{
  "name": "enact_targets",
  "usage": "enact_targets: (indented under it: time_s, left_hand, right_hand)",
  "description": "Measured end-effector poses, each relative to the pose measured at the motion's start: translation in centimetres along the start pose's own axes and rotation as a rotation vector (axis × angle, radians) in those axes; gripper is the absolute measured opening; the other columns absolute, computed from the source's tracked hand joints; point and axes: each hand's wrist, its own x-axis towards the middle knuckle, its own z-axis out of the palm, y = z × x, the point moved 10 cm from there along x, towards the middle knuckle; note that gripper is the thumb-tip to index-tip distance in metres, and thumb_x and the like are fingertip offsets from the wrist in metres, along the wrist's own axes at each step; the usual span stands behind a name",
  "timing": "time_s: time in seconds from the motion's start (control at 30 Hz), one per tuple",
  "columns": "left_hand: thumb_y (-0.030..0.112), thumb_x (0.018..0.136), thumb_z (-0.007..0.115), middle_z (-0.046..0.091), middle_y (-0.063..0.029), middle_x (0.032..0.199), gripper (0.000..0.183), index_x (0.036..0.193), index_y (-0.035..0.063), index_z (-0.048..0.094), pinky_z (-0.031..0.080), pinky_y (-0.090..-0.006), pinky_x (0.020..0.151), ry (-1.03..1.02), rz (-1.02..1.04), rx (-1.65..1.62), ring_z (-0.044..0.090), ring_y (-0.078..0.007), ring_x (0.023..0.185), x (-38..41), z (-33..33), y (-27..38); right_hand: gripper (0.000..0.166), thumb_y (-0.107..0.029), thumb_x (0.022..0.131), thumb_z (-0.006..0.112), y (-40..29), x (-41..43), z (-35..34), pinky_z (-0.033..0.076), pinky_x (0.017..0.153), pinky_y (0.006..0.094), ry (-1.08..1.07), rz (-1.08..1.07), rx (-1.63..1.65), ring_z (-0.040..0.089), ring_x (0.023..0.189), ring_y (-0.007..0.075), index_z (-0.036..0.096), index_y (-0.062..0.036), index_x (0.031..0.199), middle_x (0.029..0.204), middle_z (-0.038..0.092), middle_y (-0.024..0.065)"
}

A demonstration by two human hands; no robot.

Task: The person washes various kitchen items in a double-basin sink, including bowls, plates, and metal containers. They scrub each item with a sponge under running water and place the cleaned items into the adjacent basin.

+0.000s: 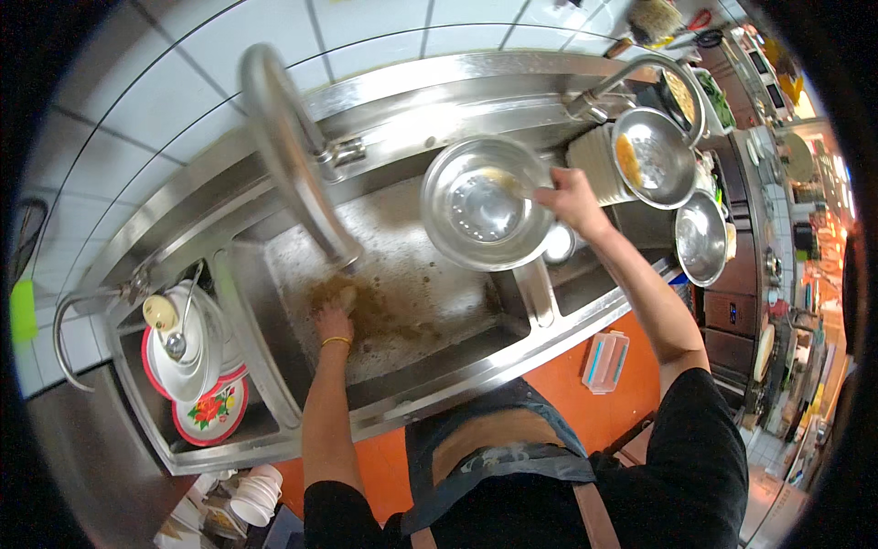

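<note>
In the head view my right hand (pixel 573 199) grips the rim of a round stainless steel bowl (pixel 480 206), held over the right part of the middle sink basin (pixel 439 357). My left hand (pixel 335 321), with a yellow band at the wrist, reaches low into the same basin, among brown, murky residue. A pale thing (pixel 348 297) shows at its fingertips; whether the fingers hold it is unclear. The curved metal faucet (pixel 295 158) arches above the basin, its spout close to my left hand.
Plates and bowls, including a floral plate (pixel 211 412), fill the left basin. At the right stand stacked containers (pixel 590 158), a metal bowl with orange residue (pixel 655 158) and another metal bowl (pixel 701 237). A clear plastic container (pixel 606 362) lies on the orange floor.
</note>
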Motion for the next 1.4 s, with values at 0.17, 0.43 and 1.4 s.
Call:
enact_targets:
  time_s: [0.17,0.43,1.4]
  left_hand:
    - [0.014,0.086,0.061,0.037,-0.0228,0.141,0.068,0.144,0.0073,0.026,0.052,-0.0457,0.085,-0.232,-0.002,-0.269,0.055,-0.0344,0.112,-0.8,2.4,-0.5]
    - [0.013,0.093,0.047,0.025,-0.0178,0.149,0.048,0.140,0.0142,0.040,0.049,-0.0472,0.091,-0.056,0.194,-0.200,0.039,-0.0384,0.128,-3.2,1.6,1.9]
    - [0.009,0.081,0.056,0.052,-0.0163,0.122,0.025,0.106,0.0074,0.062,0.047,-0.0408,0.091,0.098,0.740,-0.350,0.055,-0.0346,0.109,-9.1,-11.1,9.1]
  right_hand:
    - [0.066,-0.008,0.076,0.058,-6.4,0.3,13.1,0.053,0.074,0.0448,-0.051,-0.431,-0.482,0.065,0.075,0.0372,0.037,-0.0109,0.140,0.082,0.064,0.0252]
    - [0.079,0.001,0.078,0.052,-6.9,0.2,15.0,0.058,0.068,0.0401,0.091,-0.482,-0.522,0.067,0.083,0.0330,0.025,-0.0299,0.145,0.131,0.048,0.0253]
    - [0.028,0.000,0.077,0.048,2.5,-11.4,32.4,0.058,0.070,0.0416,-0.439,0.589,0.974,0.061,0.086,0.0263,0.053,0.0048,0.104,0.099,0.059,0.0134]
